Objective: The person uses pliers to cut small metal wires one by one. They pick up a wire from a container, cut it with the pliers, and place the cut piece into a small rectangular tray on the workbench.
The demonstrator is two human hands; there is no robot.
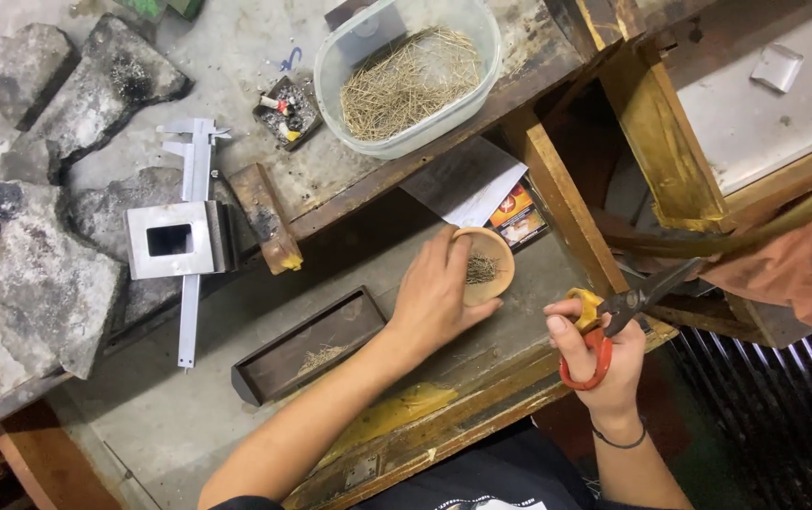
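My left hand [434, 297] rests on the grey bench shelf and grips the rim of a small round tan bowl [493, 255] with a tuft of thin wire pieces inside. My right hand [604, 354] is closed on a pair of scissors [628, 312] with red and yellow handles. Its dark blades point up and to the right, toward a brownish strap and an orange cloth [788, 264]. The scissors sit just right of the bowl, apart from it.
A clear plastic tub [330, 71] full of thin wire pieces stands on the upper bench. A dark rectangular tray [307, 345], a metal caliper [193, 236] with a square steel block [174, 239], grey stones [37, 274], a small ashtray [288, 111] and wooden frame posts [566, 203] surround the work spot.
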